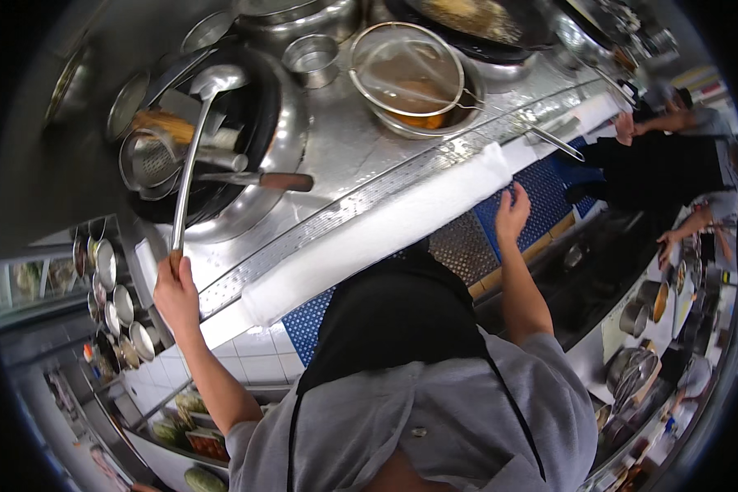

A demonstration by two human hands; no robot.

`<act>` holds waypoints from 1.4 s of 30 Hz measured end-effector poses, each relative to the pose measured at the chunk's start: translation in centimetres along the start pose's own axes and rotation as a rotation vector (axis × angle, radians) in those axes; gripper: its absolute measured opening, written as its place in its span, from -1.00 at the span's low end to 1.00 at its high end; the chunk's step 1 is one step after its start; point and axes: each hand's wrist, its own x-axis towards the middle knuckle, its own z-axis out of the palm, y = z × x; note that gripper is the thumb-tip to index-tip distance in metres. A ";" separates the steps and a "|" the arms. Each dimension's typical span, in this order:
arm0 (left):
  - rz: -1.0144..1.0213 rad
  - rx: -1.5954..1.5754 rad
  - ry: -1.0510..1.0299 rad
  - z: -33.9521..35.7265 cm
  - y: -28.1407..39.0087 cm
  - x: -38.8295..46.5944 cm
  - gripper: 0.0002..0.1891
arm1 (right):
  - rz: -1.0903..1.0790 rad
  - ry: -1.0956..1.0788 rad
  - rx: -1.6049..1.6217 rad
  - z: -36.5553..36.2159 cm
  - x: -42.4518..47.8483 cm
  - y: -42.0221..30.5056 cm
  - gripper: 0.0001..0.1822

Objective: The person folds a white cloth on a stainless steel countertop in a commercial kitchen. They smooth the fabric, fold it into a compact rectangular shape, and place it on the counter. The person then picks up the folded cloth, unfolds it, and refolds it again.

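My left hand (176, 295) is closed around the wooden handle end of a long steel ladle (192, 160). The ladle's bowl is over a black wok (261, 117) on the left burner. Inside that wok lie a perforated skimmer (155, 165), a wood-handled tool (286, 181) and a wooden brush-like piece (166, 125). My right hand (512, 212) is raised off the stove's front edge, fingers slightly apart and nothing in it. Just beside it is the end of a rolled white towel (381, 230) lying along that edge.
A fine-mesh strainer (406, 71) rests over a metal pot of brownish liquid (430, 120), its handle jutting past the edge. Behind it, a second wok (480, 24) holds bubbling food. A small steel cup (312, 58) stands between. A person in a black apron (664, 163) is at right.
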 end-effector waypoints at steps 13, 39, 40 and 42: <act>0.085 0.313 0.377 2.0 -1.8 -0.3 -0.63 | 0.342 -0.197 0.247 1.8 4.6 2.7 -0.33; 0.782 -0.219 -0.531 31.5 57.3 -8.6 -0.06 | 0.462 -0.592 0.788 -1.7 15.4 8.2 -0.73; 0.797 -0.218 -0.510 31.9 58.3 -8.4 -0.06 | 0.412 -0.535 0.684 -1.0 15.9 10.2 -0.70; 0.808 -0.249 -0.482 31.6 58.8 -8.6 -0.07 | 0.262 -0.415 0.469 -0.5 16.1 12.4 -0.63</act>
